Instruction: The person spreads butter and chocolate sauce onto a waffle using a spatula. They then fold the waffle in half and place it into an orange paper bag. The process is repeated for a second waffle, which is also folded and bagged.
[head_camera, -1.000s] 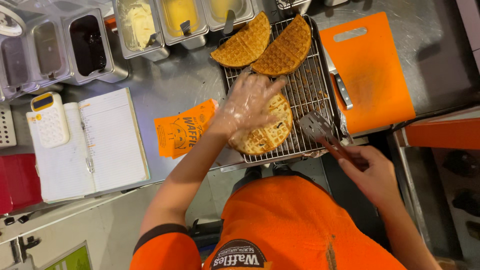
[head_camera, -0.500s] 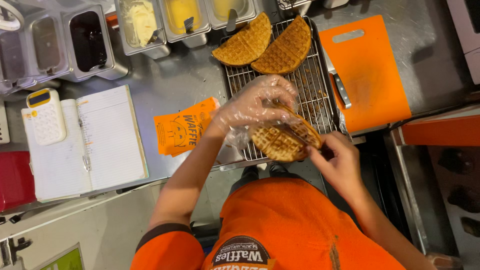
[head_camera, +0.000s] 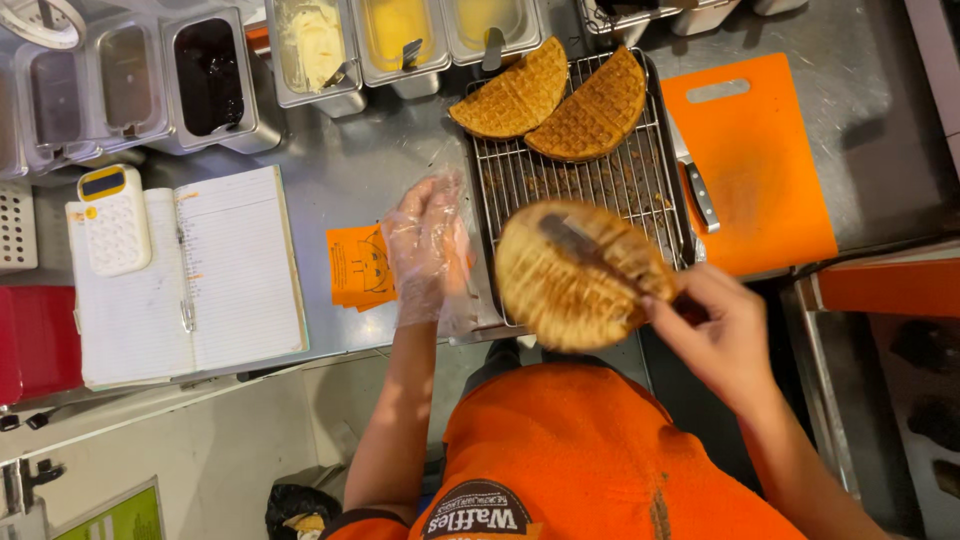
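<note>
right hand (head_camera: 725, 340) closed around the dark handle of a metal spatula (head_camera: 590, 250), blade laid across a round golden-brown waffle (head_camera: 575, 275) lifted clear above the near edge of the rectangular wire cooling rack (head_camera: 590, 180); waffle looks blurred. left hand (head_camera: 425, 245), in a loose clear plastic glove, hovers just left of the rack, fingers (head_camera: 430, 200) spread and holding nothing, apart from the waffle. two folded half-round waffles (head_camera: 555, 100) rest at the far end of the rack, touching each other. right of the rack lies a flat orange plastic cutting board (head_camera: 760, 170), with a dark-handled knife (head_camera: 697, 192) between board and rack. left of the rack, under the gloved hand, an orange paper sleeve (head_camera: 358, 268) on the steel table (head_camera: 330, 140). farther left an open lined notebook (head_camera: 190, 275) with a white calculator (head_camera: 112, 218) on its far corner. beyond the rack, steel tubs of toppings (head_camera: 310, 45).
</note>
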